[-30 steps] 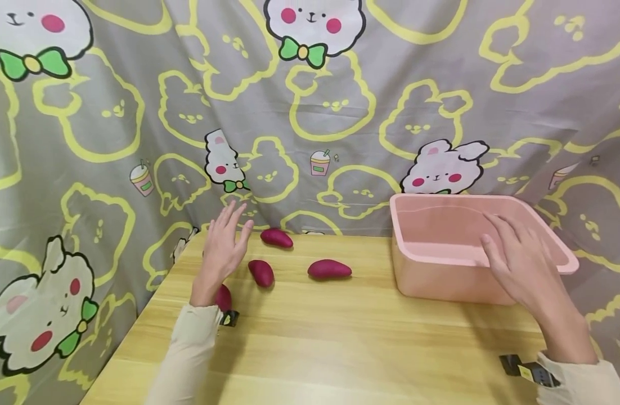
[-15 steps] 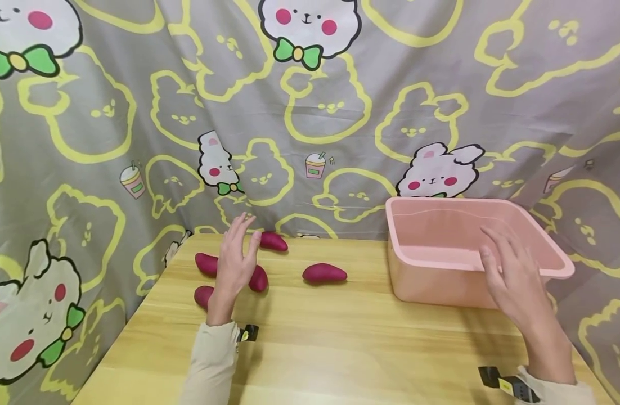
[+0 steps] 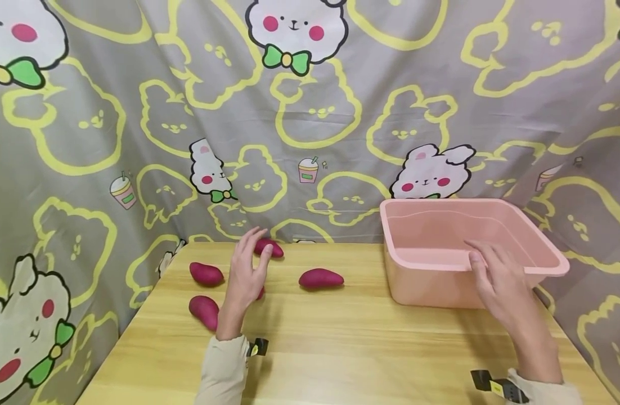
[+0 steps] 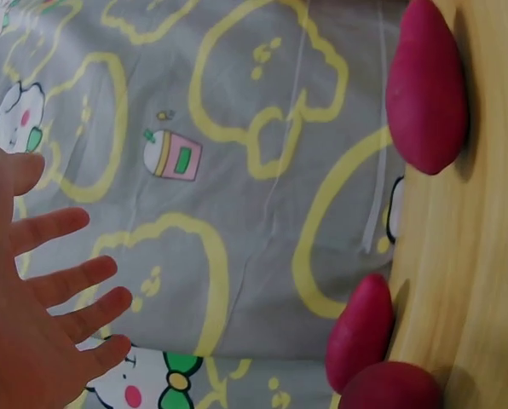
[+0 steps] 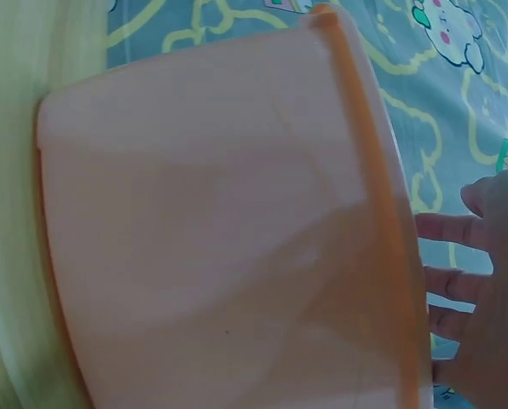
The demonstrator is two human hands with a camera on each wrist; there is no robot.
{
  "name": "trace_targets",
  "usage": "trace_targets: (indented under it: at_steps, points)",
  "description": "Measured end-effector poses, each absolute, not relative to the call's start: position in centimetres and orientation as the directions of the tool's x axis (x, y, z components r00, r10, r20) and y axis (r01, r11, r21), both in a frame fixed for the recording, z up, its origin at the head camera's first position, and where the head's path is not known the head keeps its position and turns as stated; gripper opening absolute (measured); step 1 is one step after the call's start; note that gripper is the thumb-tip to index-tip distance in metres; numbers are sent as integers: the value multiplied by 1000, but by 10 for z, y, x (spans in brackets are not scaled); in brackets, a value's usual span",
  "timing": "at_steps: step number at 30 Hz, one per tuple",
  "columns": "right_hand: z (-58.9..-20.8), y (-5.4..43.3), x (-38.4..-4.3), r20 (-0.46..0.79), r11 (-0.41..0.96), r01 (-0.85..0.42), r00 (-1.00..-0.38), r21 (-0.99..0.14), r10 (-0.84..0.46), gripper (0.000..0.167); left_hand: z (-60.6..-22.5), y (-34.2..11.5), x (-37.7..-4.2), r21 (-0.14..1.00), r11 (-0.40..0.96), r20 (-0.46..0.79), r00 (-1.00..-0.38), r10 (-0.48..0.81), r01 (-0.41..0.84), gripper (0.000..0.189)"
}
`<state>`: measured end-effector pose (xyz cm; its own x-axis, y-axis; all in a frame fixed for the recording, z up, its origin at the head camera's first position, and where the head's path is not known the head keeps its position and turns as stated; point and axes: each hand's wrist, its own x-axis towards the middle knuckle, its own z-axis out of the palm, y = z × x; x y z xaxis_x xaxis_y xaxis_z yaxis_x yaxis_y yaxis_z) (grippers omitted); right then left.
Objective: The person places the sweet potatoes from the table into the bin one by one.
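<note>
Several purple sweet potatoes lie on the wooden table [image 3: 340, 349]: one [image 3: 206, 274] and another [image 3: 205, 311] at the left, one [image 3: 269, 247] by the curtain, one [image 3: 321, 278] in the middle. A further one [image 3: 260, 293] is mostly hidden behind my left hand [image 3: 246, 267], which hovers open above them with straight fingers and holds nothing. In the left wrist view the left hand [image 4: 32, 315] is spread, with sweet potatoes [image 4: 426, 85] beyond it. My right hand [image 3: 497, 281] is open, fingers spread at the near rim of the empty pink basin [image 3: 441, 214]. The right wrist view shows that hand [image 5: 484, 298] beside the basin [image 5: 220, 239].
A grey curtain [image 3: 340, 112] printed with bunnies hangs close behind and around the table. The table's left edge [image 3: 133, 315] runs near the sweet potatoes. The basin stands at the table's back right corner.
My left hand has moved right and lower, over the middle sweet potatoes, so the two at the left now show. The right hand has stayed by the basin's near rim.
</note>
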<state>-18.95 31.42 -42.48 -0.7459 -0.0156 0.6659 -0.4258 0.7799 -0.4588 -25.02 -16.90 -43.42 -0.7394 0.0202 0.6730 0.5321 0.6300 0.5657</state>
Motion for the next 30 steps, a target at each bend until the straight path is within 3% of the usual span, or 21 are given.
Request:
trace_targets:
  at_steps: [15, 30]
  points:
    - [-441, 310, -193, 619, 910, -328, -778, -255, -107, 24, -448, -155, -244, 569, 610, 639, -763, 96, 552, 36]
    - [-441, 311, -192, 595, 921, -316, -794, -226, -127, 21, -467, -145, -251, 596, 591, 568, -806, 167, 543, 34]
